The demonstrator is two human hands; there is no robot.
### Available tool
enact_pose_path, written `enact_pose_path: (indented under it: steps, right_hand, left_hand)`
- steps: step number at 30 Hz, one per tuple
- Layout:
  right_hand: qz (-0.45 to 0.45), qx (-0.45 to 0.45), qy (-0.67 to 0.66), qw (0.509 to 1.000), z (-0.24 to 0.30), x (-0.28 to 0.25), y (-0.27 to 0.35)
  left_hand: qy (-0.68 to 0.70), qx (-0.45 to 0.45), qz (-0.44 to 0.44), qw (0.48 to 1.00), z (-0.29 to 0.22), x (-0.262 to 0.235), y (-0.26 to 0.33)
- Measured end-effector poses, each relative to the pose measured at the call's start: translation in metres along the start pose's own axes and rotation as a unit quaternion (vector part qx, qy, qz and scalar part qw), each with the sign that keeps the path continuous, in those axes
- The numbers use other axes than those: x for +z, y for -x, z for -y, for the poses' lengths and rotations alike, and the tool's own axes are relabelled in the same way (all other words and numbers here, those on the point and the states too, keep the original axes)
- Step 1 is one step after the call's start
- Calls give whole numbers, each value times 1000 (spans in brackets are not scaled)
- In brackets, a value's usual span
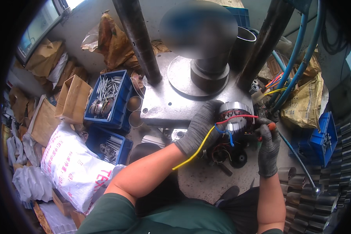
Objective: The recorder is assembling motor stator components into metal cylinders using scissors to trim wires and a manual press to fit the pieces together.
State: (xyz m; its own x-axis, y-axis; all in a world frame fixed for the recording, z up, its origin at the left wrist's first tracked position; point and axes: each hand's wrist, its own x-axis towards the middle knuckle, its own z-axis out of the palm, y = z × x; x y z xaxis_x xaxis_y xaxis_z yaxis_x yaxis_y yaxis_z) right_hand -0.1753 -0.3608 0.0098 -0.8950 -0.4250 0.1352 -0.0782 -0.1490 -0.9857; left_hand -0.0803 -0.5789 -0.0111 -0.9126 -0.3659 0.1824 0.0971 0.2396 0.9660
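Note:
My left hand (199,126), in a grey knit glove, grips a round metal motor stator (234,117) with copper windings at the edge of the press table. Red, blue and yellow wires (206,140) trail from the stator over my left wrist. My right hand (268,146), also gloved, is closed on a small tool with a red handle (270,126), held against the stator's right side. Below the stator, dark round parts (238,158) lie on the bench.
A grey press base plate (167,105) with two dark columns (138,39) stands ahead. Blue bins of metal pins (107,93) sit to the left, above a white sack (72,163). Blue hoses (296,54) and another blue bin (319,142) are right, with stacked metal rings (312,202) below.

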Motion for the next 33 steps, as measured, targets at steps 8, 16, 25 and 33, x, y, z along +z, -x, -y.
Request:
enact_pose_path:
  steps: [8,16,25,33]
  right_hand:
    - [13,28,-98,995,3,8,9]
    - [84,-108,72,988,-28,16,-9]
    - [71,-96,108,987,-42,20,-3]
    - [122,-259,310,907,-29,26,2]
  left_hand:
    - [-225,135,-82,961,11,-2,-23]
    - [-278,127,11,952,-7,-13,-34]
    - [-329,102,49,938,-3,-17,-31]
    - [-357,133,54,923,-6,-15,-28]
